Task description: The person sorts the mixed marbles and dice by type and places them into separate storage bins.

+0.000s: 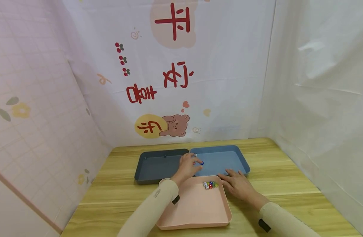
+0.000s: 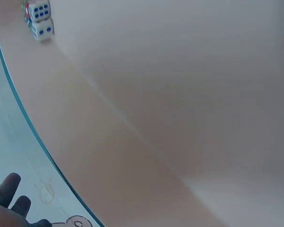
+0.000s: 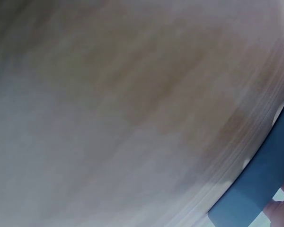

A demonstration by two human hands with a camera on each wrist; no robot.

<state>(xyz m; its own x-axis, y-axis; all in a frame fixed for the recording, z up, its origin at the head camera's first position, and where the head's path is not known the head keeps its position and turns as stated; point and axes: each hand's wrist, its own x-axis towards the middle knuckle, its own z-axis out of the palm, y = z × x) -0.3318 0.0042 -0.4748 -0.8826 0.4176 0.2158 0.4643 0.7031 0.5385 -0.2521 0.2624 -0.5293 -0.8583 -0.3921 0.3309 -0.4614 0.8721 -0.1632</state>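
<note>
Left hand (image 1: 187, 167) over the blue tray's (image 1: 221, 164) left edge, dice split between trays.
Its fingertips meet a blue die (image 1: 202, 163) just inside that edge; whether they pinch or merely touch it, I cannot tell. A white die (image 1: 195, 155) lies by the far left corner. The right hand (image 1: 237, 186), fingers extended and grasping nothing, rests at the pink tray's (image 1: 199, 210) far right corner, beside a cluster of dice (image 1: 210, 185). Work looks partway, that cluster remaining; the pink tray's far wall stands between. Leftward, the dark grey tray (image 1: 153, 170) has small pieces (image 1: 165, 156) along its far edge.
</note>
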